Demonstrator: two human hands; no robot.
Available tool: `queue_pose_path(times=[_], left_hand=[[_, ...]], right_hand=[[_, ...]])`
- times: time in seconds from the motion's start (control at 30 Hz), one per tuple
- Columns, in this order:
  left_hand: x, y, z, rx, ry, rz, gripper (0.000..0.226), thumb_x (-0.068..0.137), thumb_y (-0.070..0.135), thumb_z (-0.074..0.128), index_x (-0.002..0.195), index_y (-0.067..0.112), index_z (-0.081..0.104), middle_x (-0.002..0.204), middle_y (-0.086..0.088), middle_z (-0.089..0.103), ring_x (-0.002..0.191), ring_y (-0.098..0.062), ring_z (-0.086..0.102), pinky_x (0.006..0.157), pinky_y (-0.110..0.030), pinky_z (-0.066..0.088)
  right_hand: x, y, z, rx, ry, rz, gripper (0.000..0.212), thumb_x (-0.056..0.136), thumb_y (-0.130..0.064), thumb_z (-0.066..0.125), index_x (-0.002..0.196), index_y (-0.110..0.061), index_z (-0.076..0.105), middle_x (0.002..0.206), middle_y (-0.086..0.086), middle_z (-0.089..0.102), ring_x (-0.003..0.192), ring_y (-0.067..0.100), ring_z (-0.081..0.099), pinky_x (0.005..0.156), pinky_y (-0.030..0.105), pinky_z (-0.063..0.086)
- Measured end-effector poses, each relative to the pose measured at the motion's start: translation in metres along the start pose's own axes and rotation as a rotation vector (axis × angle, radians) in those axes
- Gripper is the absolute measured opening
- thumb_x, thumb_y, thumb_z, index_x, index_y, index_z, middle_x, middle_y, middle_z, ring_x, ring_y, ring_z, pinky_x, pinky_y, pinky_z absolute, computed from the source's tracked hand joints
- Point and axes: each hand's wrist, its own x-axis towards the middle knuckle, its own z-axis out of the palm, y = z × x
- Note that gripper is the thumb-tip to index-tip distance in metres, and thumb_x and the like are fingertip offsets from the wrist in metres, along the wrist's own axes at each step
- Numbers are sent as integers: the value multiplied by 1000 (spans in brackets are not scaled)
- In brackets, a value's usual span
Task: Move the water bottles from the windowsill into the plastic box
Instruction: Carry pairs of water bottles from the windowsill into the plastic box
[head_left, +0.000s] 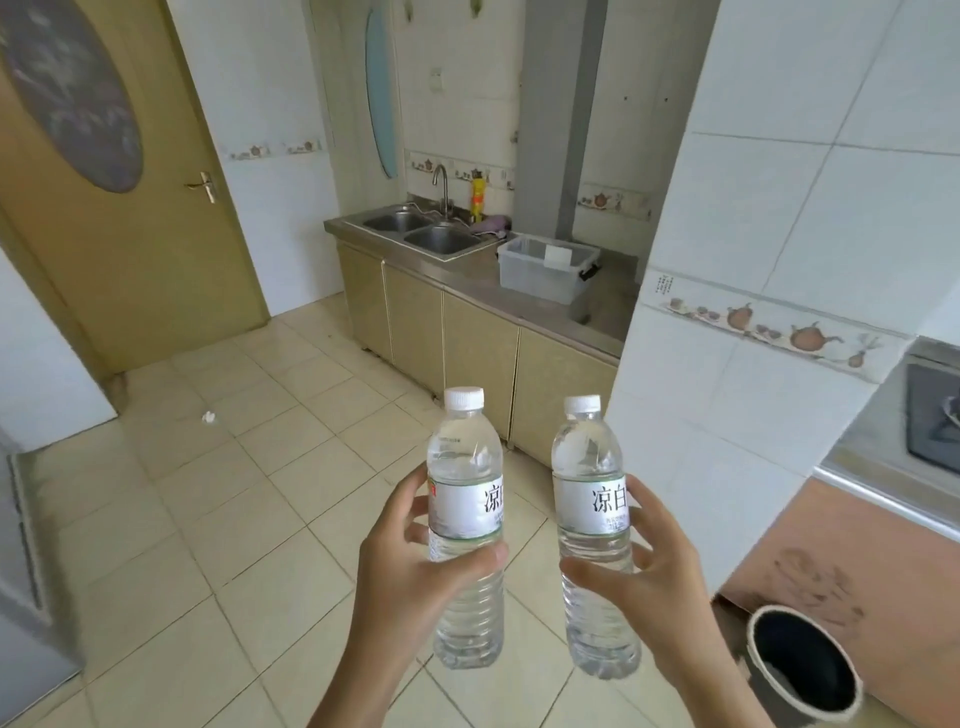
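I hold two water bottles upright in front of me, one in each hand, above the tiled floor (218, 499); my left hand (410, 577) wraps the left bottle (466, 525) around its middle, thumb across the front just below the white label, the other fingers (415, 501) curled round the far side at the label's edge; my right hand (649, 571) grips the right bottle (595, 530) the same way, thumb lying across the ribbed part under the label, fingers closed on its right side; both bottles are clear, full, capped in white, and stand side by side without touching; the plastic box (545, 267) sits well ahead on the steel counter (602, 322), just right of the double sink (421, 231), open at the top, with something white inside that I cannot make out; a dark round container (802, 665) lies near my right forearm at the lower right
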Motion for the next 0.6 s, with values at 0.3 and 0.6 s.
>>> queue_pose_path(times=[0.3, 0.6], left_hand=[[197, -8, 47, 29, 29, -36, 89, 40, 44, 89, 122, 53, 56, 105, 18, 70, 90, -10, 65, 75, -27, 53], [394, -45, 44, -3, -6, -48, 89, 39, 40, 90, 122, 49, 58, 104, 15, 72, 93, -12, 68, 77, -31, 57]], right_hand=[[205, 10, 25, -31, -43, -7, 83, 55, 0, 88, 96, -65, 56, 94, -25, 69, 82, 2, 68, 59, 14, 52], [378, 44, 102, -26, -1, 3, 87, 52, -4, 91, 111, -56, 54, 101, -20, 70, 87, 5, 70, 66, 20, 54]])
